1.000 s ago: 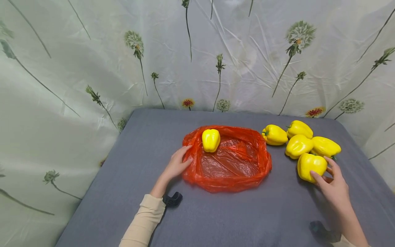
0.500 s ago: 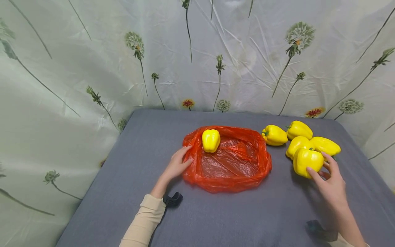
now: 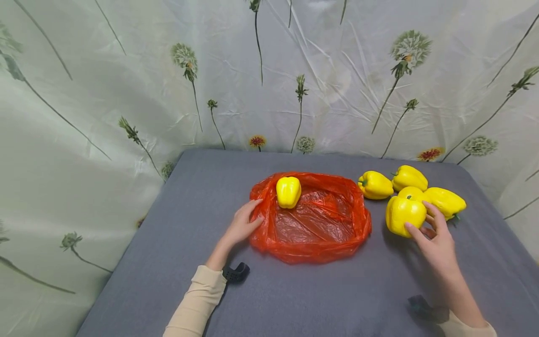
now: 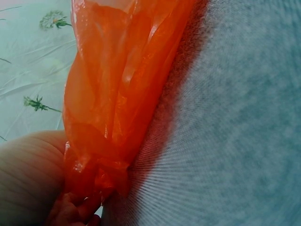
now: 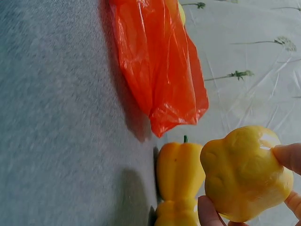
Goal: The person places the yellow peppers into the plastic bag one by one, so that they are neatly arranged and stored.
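A red plastic bag (image 3: 320,250) lies spread with its mouth up near the middle of the grey table. One yellow bell pepper (image 3: 288,192) sits inside, towards its left end. My left hand (image 3: 242,223) holds the bag's left edge; in the left wrist view, fingers show dimly through the red film (image 4: 117,94). Right of the bag, my right hand (image 3: 440,250) grips another yellow bell pepper (image 3: 402,217) between thumb and fingers, raised off the cloth. The right wrist view shows that pepper's lobed underside (image 5: 244,174) with fingertips around it.
Several more yellow bell peppers (image 3: 444,201) lie grouped at the table's right rear, partly behind the held one. The nearest to the bag is a pepper (image 3: 376,185) beside its right end. A floral curtain (image 3: 337,93) hangs behind the grey-covered table (image 3: 320,299).
My right hand has carried its bell pepper left and slightly up, away from the group and towards the bag. The left hand and the bag have stayed put.
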Demonstrator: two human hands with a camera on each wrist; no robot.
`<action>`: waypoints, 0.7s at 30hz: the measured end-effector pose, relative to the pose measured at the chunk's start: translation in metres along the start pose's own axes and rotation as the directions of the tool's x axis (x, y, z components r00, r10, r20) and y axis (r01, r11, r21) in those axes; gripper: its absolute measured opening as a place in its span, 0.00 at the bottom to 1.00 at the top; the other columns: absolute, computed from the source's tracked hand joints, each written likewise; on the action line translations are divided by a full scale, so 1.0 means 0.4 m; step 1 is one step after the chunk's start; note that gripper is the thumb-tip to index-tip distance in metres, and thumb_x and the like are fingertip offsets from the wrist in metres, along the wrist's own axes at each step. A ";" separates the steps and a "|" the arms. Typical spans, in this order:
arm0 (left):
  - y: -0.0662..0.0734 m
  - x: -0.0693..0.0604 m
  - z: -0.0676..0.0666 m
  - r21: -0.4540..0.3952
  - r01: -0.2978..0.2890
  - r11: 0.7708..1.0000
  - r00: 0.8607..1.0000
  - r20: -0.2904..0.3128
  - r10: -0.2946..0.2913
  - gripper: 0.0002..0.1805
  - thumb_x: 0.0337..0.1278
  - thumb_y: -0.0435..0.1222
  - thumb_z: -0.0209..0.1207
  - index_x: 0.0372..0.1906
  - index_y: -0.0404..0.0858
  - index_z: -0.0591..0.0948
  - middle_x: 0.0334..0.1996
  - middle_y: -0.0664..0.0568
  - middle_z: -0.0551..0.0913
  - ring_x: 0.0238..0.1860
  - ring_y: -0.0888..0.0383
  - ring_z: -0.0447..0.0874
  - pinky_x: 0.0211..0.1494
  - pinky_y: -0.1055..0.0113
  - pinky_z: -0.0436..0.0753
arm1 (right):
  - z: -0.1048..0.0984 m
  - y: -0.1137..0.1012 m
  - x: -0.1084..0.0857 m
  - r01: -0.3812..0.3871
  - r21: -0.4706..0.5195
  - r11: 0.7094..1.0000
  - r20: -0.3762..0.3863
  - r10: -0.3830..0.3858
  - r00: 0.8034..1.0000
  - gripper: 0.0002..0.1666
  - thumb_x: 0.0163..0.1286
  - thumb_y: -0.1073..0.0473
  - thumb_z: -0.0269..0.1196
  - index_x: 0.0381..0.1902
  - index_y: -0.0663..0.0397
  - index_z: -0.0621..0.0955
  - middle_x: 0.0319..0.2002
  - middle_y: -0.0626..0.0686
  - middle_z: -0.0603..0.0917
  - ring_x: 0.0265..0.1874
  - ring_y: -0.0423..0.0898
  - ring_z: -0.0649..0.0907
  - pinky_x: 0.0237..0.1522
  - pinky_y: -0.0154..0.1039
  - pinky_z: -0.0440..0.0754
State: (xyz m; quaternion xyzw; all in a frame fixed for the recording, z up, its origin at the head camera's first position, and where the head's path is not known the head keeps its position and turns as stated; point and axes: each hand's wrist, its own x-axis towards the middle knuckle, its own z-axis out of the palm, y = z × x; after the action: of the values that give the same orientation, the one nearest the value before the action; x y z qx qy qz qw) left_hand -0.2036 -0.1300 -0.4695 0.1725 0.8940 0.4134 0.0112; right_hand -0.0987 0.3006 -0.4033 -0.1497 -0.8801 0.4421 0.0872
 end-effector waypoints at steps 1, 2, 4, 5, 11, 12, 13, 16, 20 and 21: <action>0.000 0.000 0.000 0.001 -0.001 1.000 1.000 0.000 0.001 0.31 0.59 0.38 0.56 0.67 0.38 0.65 0.69 0.38 0.63 0.72 0.40 0.57 0.73 0.41 0.55 | 0.003 -0.004 0.001 0.007 0.000 1.000 0.004 -0.007 1.000 0.42 0.68 0.48 0.55 0.74 0.33 0.48 0.67 0.71 0.58 0.52 0.61 0.71 0.29 0.12 0.66; 0.000 -0.001 0.000 0.004 -0.001 1.000 1.000 0.001 0.001 0.31 0.59 0.38 0.56 0.67 0.38 0.65 0.69 0.38 0.63 0.72 0.40 0.57 0.73 0.41 0.55 | 0.006 -0.008 0.003 0.011 0.003 1.000 0.008 -0.011 1.000 0.42 0.68 0.48 0.55 0.74 0.33 0.48 0.67 0.71 0.58 0.53 0.66 0.69 0.29 0.12 0.66; -0.001 0.000 0.000 0.010 -0.003 1.000 1.000 0.001 0.003 0.30 0.59 0.39 0.56 0.67 0.39 0.65 0.69 0.38 0.63 0.72 0.41 0.57 0.73 0.42 0.54 | 0.012 -0.016 0.008 0.022 0.011 1.000 0.019 -0.023 1.000 0.42 0.68 0.48 0.55 0.74 0.33 0.48 0.66 0.71 0.59 0.52 0.65 0.69 0.29 0.12 0.67; 0.000 0.000 0.000 0.014 -0.005 1.000 1.000 0.002 0.005 0.30 0.60 0.39 0.56 0.67 0.39 0.65 0.69 0.39 0.63 0.72 0.41 0.57 0.73 0.42 0.54 | 0.014 -0.020 0.009 0.028 0.015 0.999 0.025 -0.029 0.999 0.42 0.68 0.48 0.55 0.74 0.32 0.48 0.65 0.71 0.60 0.51 0.65 0.69 0.29 0.13 0.67; 0.005 0.001 -0.001 0.004 0.008 1.000 1.000 0.002 -0.008 0.30 0.61 0.39 0.55 0.68 0.39 0.65 0.69 0.39 0.63 0.72 0.41 0.57 0.73 0.41 0.55 | 0.037 -0.047 0.019 0.041 0.027 0.999 0.039 -0.042 0.998 0.43 0.67 0.47 0.57 0.73 0.33 0.48 0.66 0.71 0.60 0.52 0.64 0.70 0.29 0.13 0.68; 0.005 0.001 -0.001 0.001 0.011 1.000 1.000 0.003 -0.011 0.30 0.61 0.39 0.55 0.68 0.39 0.65 0.69 0.39 0.63 0.72 0.41 0.57 0.73 0.41 0.55 | 0.041 -0.050 0.021 0.046 0.029 0.999 0.044 -0.047 0.998 0.43 0.67 0.48 0.57 0.74 0.34 0.48 0.66 0.71 0.60 0.52 0.65 0.70 0.30 0.13 0.68; 0.006 0.001 -0.001 -0.001 0.015 1.000 1.000 0.003 -0.015 0.29 0.61 0.39 0.54 0.68 0.39 0.65 0.69 0.39 0.63 0.72 0.41 0.57 0.73 0.41 0.54 | 0.044 -0.054 0.022 0.049 0.032 0.998 0.052 -0.050 0.997 0.43 0.68 0.48 0.57 0.74 0.35 0.48 0.66 0.71 0.59 0.53 0.66 0.70 0.30 0.12 0.68; 0.006 0.002 -0.001 0.000 0.017 1.000 1.000 0.004 -0.017 0.29 0.61 0.39 0.54 0.68 0.39 0.65 0.69 0.39 0.63 0.72 0.41 0.57 0.73 0.42 0.54 | 0.051 -0.067 0.027 0.069 0.053 0.996 0.082 -0.074 0.994 0.44 0.68 0.49 0.57 0.74 0.38 0.47 0.67 0.72 0.58 0.54 0.67 0.70 0.30 0.12 0.68; 0.005 0.001 -0.001 0.000 0.007 1.000 1.000 -0.002 -0.007 0.29 0.60 0.39 0.55 0.67 0.39 0.66 0.69 0.38 0.64 0.71 0.41 0.58 0.73 0.42 0.55 | 0.058 -0.081 0.038 0.107 0.061 0.992 0.099 -0.113 0.989 0.44 0.68 0.49 0.57 0.74 0.40 0.48 0.67 0.71 0.59 0.46 0.45 0.76 0.32 0.12 0.71; 0.004 0.001 -0.001 0.002 0.004 1.000 1.000 -0.003 -0.004 0.29 0.60 0.39 0.55 0.67 0.38 0.66 0.69 0.38 0.64 0.71 0.41 0.58 0.73 0.42 0.55 | 0.060 -0.084 0.041 0.120 0.067 0.990 0.100 -0.127 0.987 0.43 0.68 0.50 0.57 0.74 0.40 0.48 0.66 0.70 0.60 0.43 0.38 0.75 0.33 0.12 0.72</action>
State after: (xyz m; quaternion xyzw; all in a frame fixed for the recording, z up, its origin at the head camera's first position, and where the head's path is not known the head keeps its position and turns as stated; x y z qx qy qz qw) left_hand -0.2036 -0.1291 -0.4681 0.1701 0.8948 0.4126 0.0105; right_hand -0.1272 0.2694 -0.3902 -0.0689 -0.8772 0.4696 0.0730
